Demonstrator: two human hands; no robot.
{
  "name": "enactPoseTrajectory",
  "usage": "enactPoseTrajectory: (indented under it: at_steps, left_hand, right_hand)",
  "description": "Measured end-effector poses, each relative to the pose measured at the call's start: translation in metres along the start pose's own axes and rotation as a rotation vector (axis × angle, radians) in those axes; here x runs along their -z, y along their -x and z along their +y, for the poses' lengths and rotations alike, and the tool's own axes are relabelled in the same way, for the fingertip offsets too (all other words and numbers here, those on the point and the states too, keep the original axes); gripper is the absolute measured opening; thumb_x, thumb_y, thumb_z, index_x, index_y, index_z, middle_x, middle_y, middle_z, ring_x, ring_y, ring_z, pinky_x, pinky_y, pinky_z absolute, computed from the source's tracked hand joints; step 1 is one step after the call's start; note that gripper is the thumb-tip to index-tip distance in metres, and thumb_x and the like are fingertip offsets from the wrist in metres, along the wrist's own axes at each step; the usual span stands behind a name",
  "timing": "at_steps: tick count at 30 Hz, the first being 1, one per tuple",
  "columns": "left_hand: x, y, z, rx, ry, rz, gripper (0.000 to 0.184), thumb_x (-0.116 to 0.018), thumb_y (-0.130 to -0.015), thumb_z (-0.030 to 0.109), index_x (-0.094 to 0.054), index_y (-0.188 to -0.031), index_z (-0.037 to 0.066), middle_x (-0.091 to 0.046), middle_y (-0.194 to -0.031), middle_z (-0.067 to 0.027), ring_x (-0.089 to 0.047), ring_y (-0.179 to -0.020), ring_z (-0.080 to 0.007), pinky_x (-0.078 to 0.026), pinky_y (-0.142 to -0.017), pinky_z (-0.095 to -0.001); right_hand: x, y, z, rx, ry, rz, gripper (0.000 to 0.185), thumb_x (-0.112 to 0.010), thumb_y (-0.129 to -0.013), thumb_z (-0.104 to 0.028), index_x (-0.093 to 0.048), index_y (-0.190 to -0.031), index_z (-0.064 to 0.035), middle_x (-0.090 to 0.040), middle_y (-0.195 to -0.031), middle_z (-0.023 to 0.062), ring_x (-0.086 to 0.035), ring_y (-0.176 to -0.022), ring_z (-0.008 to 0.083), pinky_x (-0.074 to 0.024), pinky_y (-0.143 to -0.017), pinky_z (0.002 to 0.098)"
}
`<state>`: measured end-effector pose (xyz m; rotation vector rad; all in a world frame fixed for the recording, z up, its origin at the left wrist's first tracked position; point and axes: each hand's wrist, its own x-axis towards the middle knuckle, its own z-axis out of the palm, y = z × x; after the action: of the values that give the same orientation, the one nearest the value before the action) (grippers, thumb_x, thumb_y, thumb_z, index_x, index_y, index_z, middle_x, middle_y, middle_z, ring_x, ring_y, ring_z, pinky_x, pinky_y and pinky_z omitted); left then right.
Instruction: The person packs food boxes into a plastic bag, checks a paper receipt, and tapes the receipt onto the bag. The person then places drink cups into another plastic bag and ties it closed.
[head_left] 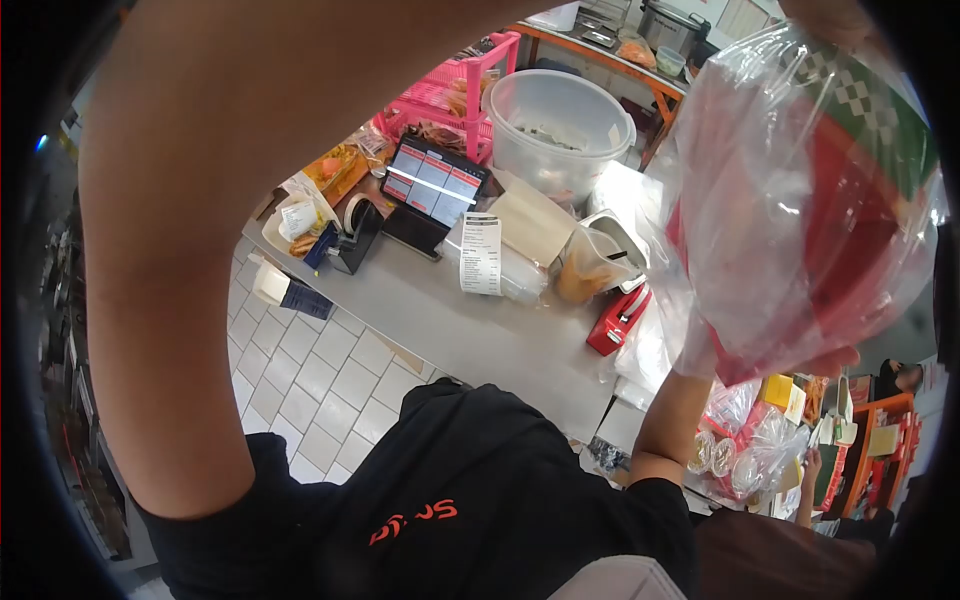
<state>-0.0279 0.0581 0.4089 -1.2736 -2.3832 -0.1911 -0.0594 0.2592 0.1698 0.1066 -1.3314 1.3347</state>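
A clear plastic bag (740,160) with red and green printed parts fills the upper right, held up close to the camera. My left hand (840,20) is at its top edge, fingers closed on the plastic and partly cut off by the frame. Beneath the bag, my right hand (830,362) grips its lower part, and the plastic hides most of that palm. What lies inside the bag, if anything, I cannot make out.
On the grey table (400,300) are a tablet (435,180), a receipt (481,255), a drink cup (590,265), a red tape dispenser (618,320) and a large tub (558,125). Pink baskets (465,85) stand behind. Another person's hand (808,482) shows at lower right.
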Motion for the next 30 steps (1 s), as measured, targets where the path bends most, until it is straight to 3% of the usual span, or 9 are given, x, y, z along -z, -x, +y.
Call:
enactPoseTrajectory:
  at_steps: [8, 18, 20, 23, 25, 26, 27, 29, 30]
  left_hand:
    - [0.011, -0.008, 0.003, -0.082, -0.099, -0.098, 0.021, -0.058, -0.074, 0.013, -0.07, -0.081, -0.003, -0.067, -0.086, -0.0242, -0.065, -0.085, -0.0372, -0.05, -0.081, -0.044]
    - [0.001, -0.005, 0.0, -0.199, -0.141, -0.105, 0.02, -0.059, -0.074, 0.011, -0.07, -0.081, -0.004, -0.066, -0.087, -0.0238, -0.065, -0.085, -0.0359, -0.049, -0.082, -0.0429]
    - [-0.015, 0.008, -0.003, -0.22, -0.124, -0.058, 0.02, -0.059, -0.074, 0.011, -0.07, -0.081, -0.004, -0.066, -0.087, -0.0237, -0.064, -0.085, -0.0356, -0.049, -0.082, -0.0427]
    - [-0.062, 0.057, -0.013, -0.352, 0.058, 0.401, 0.022, -0.062, -0.072, 0.006, -0.068, -0.092, 0.0, -0.061, -0.097, -0.0171, -0.061, -0.091, -0.0336, -0.049, -0.078, -0.0408]
    - [-0.061, 0.079, -0.006, -0.315, 0.214, 0.333, 0.028, -0.063, -0.071, 0.003, -0.066, -0.099, 0.001, -0.056, -0.096, -0.0149, -0.058, -0.09, -0.034, -0.048, -0.074, -0.0408]
    - [-0.054, 0.095, 0.007, -0.228, 0.276, 0.12, 0.03, -0.063, -0.072, 0.002, -0.064, -0.102, 0.001, -0.053, -0.092, -0.0149, -0.056, -0.086, -0.035, -0.047, -0.071, -0.0414]
    - [-0.063, 0.111, 0.012, -0.113, 0.284, 0.06, 0.026, -0.065, -0.074, 0.004, -0.064, -0.1, 0.001, -0.052, -0.092, -0.0152, -0.056, -0.086, -0.0369, -0.047, -0.07, -0.041]
    - [-0.091, 0.139, 0.01, 0.035, 0.377, -0.003, 0.02, -0.068, -0.078, 0.011, -0.062, -0.095, 0.002, -0.052, -0.091, -0.0144, -0.058, -0.082, -0.0339, -0.048, -0.065, -0.0414]
    - [-0.109, 0.152, 0.008, 0.075, 0.433, -0.012, 0.019, -0.069, -0.079, 0.014, -0.061, -0.092, 0.002, -0.052, -0.09, -0.0142, -0.059, -0.08, -0.033, -0.048, -0.064, -0.0413]
  right_hand:
    - [0.007, 0.004, 0.001, 0.003, -0.011, -0.083, 0.077, -0.082, -0.071, -0.025, -0.038, -0.131, -0.0058, -0.04, -0.133, 0.0174, -0.046, -0.119, 0.0312, -0.0435, -0.096, 0.042]
    - [0.028, 0.1, -0.032, 0.255, 0.112, -0.368, 0.065, -0.081, -0.07, -0.02, -0.046, -0.123, -0.0036, -0.048, -0.126, 0.0192, -0.051, -0.11, 0.0318, -0.0461, -0.087, 0.0397]
    - [0.038, 0.116, -0.037, 0.29, 0.128, -0.435, 0.062, -0.08, -0.07, -0.019, -0.048, -0.121, -0.0031, -0.05, -0.124, 0.0196, -0.052, -0.108, 0.032, -0.0466, -0.086, 0.0392]
    - [0.063, 0.134, -0.044, 0.312, 0.135, -0.501, 0.059, -0.08, -0.07, -0.018, -0.05, -0.118, -0.0025, -0.052, -0.122, 0.0201, -0.053, -0.105, 0.0322, -0.0474, -0.083, 0.0385]
    - [0.084, 0.137, -0.043, 0.303, 0.136, -0.511, 0.057, -0.08, -0.07, -0.017, -0.052, -0.117, -0.002, -0.054, -0.12, 0.0205, -0.054, -0.103, 0.0323, -0.0479, -0.081, 0.0381]
    - [0.096, 0.138, -0.041, 0.285, 0.135, -0.521, 0.055, -0.08, -0.07, -0.017, -0.053, -0.116, -0.0018, -0.054, -0.119, 0.0207, -0.055, -0.102, 0.0324, -0.0482, -0.081, 0.0378]
    - [0.104, 0.134, -0.033, 0.286, 0.156, -0.506, 0.055, -0.08, -0.07, -0.017, -0.053, -0.116, -0.0018, -0.054, -0.119, 0.0207, -0.055, -0.102, 0.0324, -0.0482, -0.081, 0.0378]
    - [0.13, 0.132, -0.014, 0.011, 0.184, -0.604, 0.028, -0.074, -0.077, -0.01, -0.061, -0.099, 0.0003, -0.063, -0.096, 0.0142, -0.059, -0.082, 0.0253, -0.0492, -0.074, 0.034]
    - [0.133, 0.128, -0.006, -0.095, 0.253, -0.53, 0.019, -0.071, -0.079, -0.006, -0.062, -0.094, 0.0002, -0.064, -0.089, 0.0123, -0.06, -0.076, 0.0233, -0.0492, -0.071, 0.0327]
